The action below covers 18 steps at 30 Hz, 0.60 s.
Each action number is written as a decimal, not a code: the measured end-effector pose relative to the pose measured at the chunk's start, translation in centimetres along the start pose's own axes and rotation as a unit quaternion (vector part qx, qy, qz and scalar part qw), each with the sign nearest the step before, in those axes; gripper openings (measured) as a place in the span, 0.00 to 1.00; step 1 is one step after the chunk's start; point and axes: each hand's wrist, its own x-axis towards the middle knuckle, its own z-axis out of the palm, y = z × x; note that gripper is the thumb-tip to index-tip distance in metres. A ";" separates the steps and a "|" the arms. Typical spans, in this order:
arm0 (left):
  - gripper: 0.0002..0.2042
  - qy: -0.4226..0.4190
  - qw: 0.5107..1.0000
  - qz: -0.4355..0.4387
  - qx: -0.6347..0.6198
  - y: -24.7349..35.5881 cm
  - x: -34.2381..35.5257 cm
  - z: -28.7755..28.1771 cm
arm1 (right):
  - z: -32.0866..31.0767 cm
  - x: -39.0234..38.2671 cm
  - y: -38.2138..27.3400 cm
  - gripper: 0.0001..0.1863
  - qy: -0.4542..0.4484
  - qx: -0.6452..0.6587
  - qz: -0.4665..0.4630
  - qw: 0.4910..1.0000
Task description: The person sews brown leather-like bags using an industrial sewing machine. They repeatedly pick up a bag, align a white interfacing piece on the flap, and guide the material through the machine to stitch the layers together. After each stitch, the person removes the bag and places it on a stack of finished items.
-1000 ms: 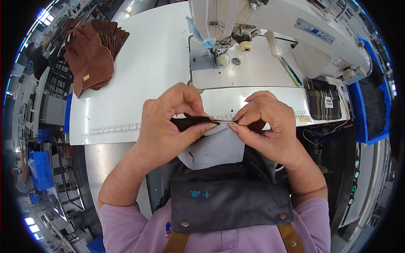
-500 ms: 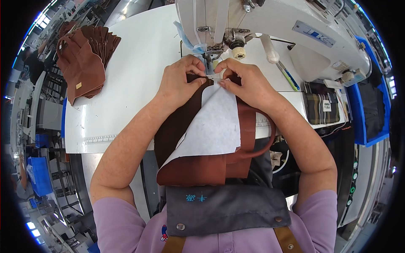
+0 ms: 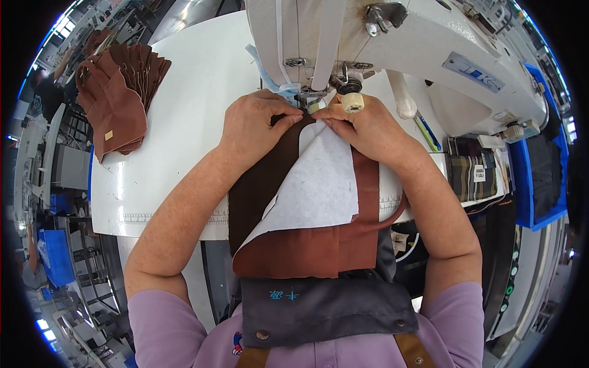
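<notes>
My left hand (image 3: pixel 251 126) pinches the top edge of a dark brown fabric piece (image 3: pixel 257 202) just in front of the needle area of a white sewing machine (image 3: pixel 417 43). My right hand (image 3: pixel 359 132) pinches the same edge beside it, at the top corner of a white backing sheet (image 3: pixel 316 181) folded diagonally over the brown layer. Reddish-brown pieces (image 3: pixel 294 254) with a loop strap (image 3: pixel 386 224) hang below and to the right. The presser foot (image 3: pixel 310 101) is partly hidden behind my fingers and a light blue strip (image 3: pixel 267 76).
A fanned stack of brown cut pieces (image 3: pixel 113 104) lies at the table's left (image 3: pixel 159 196). Right are a green-blue tool (image 3: pixel 429 135), a plaid item (image 3: pixel 472 175) and a blue bin (image 3: pixel 531 202) with dark fabric. A co-worker (image 3: pixel 46 92) is at the far left.
Both hands have moved forward to the machine, carrying the fabric onto the table, where the brown pieces and white sheet now show spread out.
</notes>
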 end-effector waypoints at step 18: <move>0.07 0.021 0.998 -0.008 -0.052 -1.4 0.4 0.9 | -0.7 0.4 0.2 0.10 -0.025 -0.037 0.036 0.998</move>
